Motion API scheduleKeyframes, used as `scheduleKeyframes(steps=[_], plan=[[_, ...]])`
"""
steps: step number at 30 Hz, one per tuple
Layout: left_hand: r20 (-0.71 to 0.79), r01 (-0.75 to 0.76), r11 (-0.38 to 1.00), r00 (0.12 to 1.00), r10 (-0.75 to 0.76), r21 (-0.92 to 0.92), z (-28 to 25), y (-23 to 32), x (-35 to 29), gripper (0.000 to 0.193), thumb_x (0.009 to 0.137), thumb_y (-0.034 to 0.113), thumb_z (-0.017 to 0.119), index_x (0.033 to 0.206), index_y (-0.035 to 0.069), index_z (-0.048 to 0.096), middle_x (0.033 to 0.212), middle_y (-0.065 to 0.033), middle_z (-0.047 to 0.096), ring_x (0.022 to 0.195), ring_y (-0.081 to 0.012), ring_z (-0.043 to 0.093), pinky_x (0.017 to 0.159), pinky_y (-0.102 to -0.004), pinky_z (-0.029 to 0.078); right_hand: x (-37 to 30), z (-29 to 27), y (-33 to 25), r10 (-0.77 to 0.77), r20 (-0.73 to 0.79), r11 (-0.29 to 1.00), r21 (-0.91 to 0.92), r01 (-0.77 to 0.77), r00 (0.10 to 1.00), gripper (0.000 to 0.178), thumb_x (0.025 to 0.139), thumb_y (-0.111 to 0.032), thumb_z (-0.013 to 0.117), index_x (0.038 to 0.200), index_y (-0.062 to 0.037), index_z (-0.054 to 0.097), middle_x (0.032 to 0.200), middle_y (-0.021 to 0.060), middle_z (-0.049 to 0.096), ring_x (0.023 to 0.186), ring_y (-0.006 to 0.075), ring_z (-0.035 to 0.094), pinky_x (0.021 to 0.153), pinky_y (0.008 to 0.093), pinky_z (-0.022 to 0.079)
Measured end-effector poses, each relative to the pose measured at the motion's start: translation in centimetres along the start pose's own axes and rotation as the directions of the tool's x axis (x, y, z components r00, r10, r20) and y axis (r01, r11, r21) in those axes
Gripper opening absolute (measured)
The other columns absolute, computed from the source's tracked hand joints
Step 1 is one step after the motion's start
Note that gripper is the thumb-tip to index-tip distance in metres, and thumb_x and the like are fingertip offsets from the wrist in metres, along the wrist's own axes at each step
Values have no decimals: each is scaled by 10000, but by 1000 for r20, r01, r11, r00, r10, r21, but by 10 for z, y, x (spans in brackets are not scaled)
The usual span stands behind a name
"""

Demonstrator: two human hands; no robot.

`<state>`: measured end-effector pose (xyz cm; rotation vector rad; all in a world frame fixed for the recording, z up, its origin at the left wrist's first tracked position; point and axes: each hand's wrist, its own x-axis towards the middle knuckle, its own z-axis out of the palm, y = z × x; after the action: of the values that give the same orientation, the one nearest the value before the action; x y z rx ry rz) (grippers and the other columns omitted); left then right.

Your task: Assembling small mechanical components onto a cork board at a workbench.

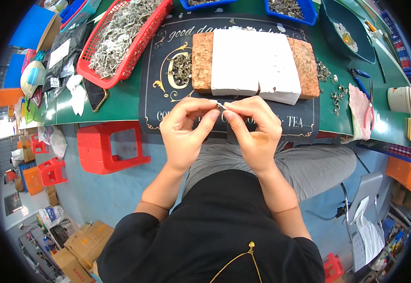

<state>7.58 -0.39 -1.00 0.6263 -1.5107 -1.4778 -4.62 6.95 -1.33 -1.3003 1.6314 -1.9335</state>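
My left hand [186, 129] and my right hand [255, 129] meet above the near edge of the dark printed mat [153, 101]. Thumb and forefinger of each pinch one tiny silvery metal piece [221, 106] between them; its exact kind is too small to make out. Just beyond my fingertips lies a white block [255, 59], flanked by a cork-like brown brick [202, 61] on the left and another brown brick [304, 66] on the right. A small heap of metal parts [182, 69] rests on the mat left of the bricks.
A red basket [132, 56] of metal pieces stands far left, beside a dark phone [95, 94]. Blue trays [304, 14] and a dark green bin [344, 52] line the back. Pliers [369, 111], a pink cloth [358, 108] and a white cup [400, 100] are at right.
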Motion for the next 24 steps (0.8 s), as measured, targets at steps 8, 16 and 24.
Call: scheduleKeyframes(steps=[8, 16, 24], plan=[[74, 221, 936, 975, -208, -273, 0, -3, 9, 245, 836, -58, 678, 1051, -20, 566, 916, -60, 621, 844, -97, 615, 774, -220, 509, 3, -4, 6, -215, 45, 945, -244, 219, 976, 178, 735, 59, 726, 903, 7, 703, 831, 102, 666, 742, 211, 637, 662, 288, 499], [208, 340, 870, 937, -280, -357, -16, -8, 12, 277, 827, -42, 697, 1085, -38, 597, 908, -80, 660, 788, -117, 638, 743, -228, 537, 10, -7, 3, -158, 105, 966, -189, 175, 982, 177, 712, 51, 734, 879, -4, 715, 822, 88, 675, 746, 208, 637, 663, 291, 492], [162, -248, 824, 968, 191, 509, -16, -11, 17, 273, 755, 49, 766, 1015, 40, 686, 970, -63, 684, 1051, -234, 581, 948, -361, 435, 20, -13, -7, -141, 128, 949, -264, 170, 982, 135, 724, 4, 738, 854, -29, 717, 825, 66, 679, 780, 215, 611, 735, 324, 455]])
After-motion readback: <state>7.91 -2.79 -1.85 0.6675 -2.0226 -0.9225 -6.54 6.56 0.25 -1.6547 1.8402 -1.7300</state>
